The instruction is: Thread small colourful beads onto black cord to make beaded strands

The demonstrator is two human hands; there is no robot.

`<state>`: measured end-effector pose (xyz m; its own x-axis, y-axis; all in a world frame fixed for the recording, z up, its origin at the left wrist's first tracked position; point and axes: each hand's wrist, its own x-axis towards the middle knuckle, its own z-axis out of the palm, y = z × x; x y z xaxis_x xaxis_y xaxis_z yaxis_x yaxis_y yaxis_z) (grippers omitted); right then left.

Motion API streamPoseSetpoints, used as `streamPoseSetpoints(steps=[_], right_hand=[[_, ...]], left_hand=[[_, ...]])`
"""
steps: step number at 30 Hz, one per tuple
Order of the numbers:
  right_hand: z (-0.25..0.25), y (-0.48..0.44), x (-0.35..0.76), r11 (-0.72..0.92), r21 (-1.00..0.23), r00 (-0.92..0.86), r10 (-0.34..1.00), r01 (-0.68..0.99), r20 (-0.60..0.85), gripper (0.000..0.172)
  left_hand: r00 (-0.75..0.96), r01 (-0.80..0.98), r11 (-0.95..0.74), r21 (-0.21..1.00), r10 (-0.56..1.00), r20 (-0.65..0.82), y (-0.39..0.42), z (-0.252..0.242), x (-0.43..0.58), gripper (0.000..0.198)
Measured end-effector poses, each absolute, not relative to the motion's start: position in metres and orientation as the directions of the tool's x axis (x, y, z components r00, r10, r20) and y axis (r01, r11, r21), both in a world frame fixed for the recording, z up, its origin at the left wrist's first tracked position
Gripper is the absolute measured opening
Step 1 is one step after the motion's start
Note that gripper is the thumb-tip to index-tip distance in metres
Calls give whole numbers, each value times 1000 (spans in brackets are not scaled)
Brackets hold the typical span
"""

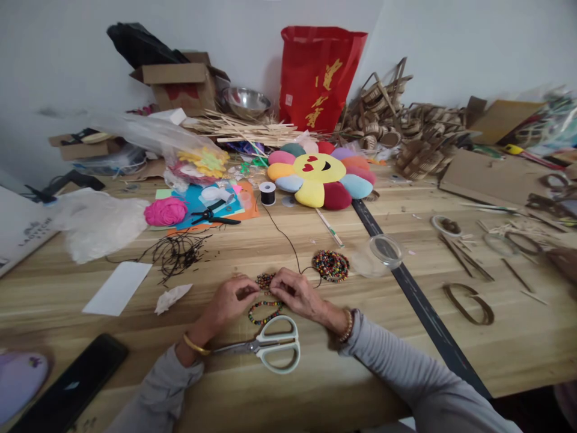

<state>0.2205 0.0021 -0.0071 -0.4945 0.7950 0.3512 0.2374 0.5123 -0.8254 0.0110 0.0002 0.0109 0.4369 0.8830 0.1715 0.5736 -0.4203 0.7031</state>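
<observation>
Fine bead handling seems in hand: the left hand (234,302) and right hand (297,293) meet with thumbs and fingertips closed, whatever they pinch too small to tell, at a multicoloured cluster of small round beads (265,280). The next move calls for steady precision. Beyond the fingers, only a thin black cord (288,242) crosses the near room; just nearer lie a multicoloured beaded loop (259,323) and white-handled metal scissors (259,346).

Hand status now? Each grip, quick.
Left hand: grip closed in a pinch near the small beads; anything held is too small to tell.
Right hand: grip closed in a pinch near the same beads; what it holds, if anything, cannot be told.
</observation>
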Motion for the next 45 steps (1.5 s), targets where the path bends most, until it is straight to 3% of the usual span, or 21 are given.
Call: streamPoseSetpoints(steps=[3, 6, 22, 30, 40, 45], right_hand=[[-11, 1, 220, 550, -804, -486, 779, 227, 395, 15], [-12, 1, 221, 577, -782, -474, 771, 236, 425, 16], [-12, 1, 219, 659, -721, -510, 705, 214, 493, 17], [-10, 2, 222, 537, -815, -415, 807, 218, 421, 20], [-10, 3, 221, 533, -820, -427, 804, 207, 414, 18], [-10, 3, 220, 516, -827, -417, 818, 226, 396, 18]], left_hand=[[349, 461, -253, 850, 933, 88, 4, 12, 15, 8], [325, 352, -144, 925, 945, 23, 7, 10, 16, 13], [304, 136, 74, 988, 946, -113, 4, 0, 11, 12], [281, 170, 29, 985, 957, -77, 4, -1, 8, 11], [308, 273, -95, 957, 951, 6, 3, -1, 6, 10], [342, 407, -265, 874, 932, 123, 3, -1, 6, 10]])
